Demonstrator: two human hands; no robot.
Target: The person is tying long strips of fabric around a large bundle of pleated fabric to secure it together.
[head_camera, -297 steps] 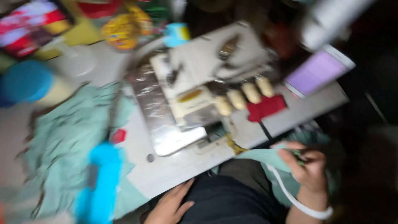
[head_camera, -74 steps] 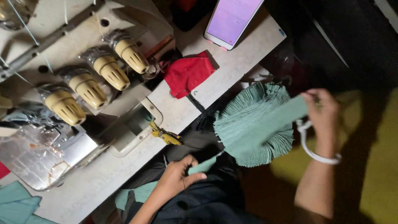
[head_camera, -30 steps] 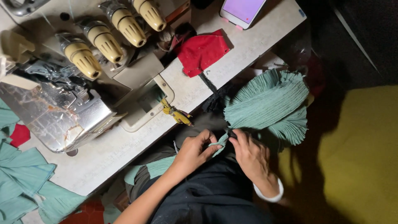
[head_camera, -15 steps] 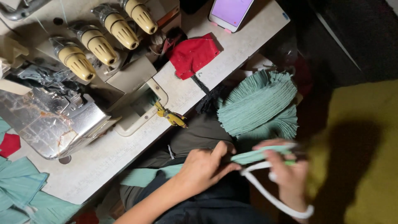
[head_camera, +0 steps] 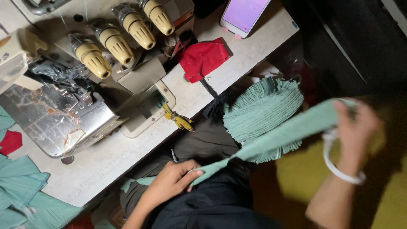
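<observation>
A long strip of green ribbed fabric point(head_camera: 275, 138) stretches between my two hands over my lap. My left hand point(head_camera: 171, 182) pinches its lower end near my dark trousers. My right hand point(head_camera: 354, 127), blurred and wearing a white bangle on the wrist, grips the upper end out to the right. Behind the strip hangs a stack of the same green ribbed pieces point(head_camera: 260, 112) off the table edge.
A sewing machine point(head_camera: 72, 106) with three cream thread knobs sits on the pale table point(head_camera: 106, 165). A red cloth point(head_camera: 201, 59), a phone with a lit pink screen point(head_camera: 246, 15), a small yellow clipper point(head_camera: 180, 121) and green cut pieces point(head_camera: 21, 191) lie around it.
My right hand has swung up and to the right, pulling the green strip out straight. My left hand stays low on the lap holding the other end.
</observation>
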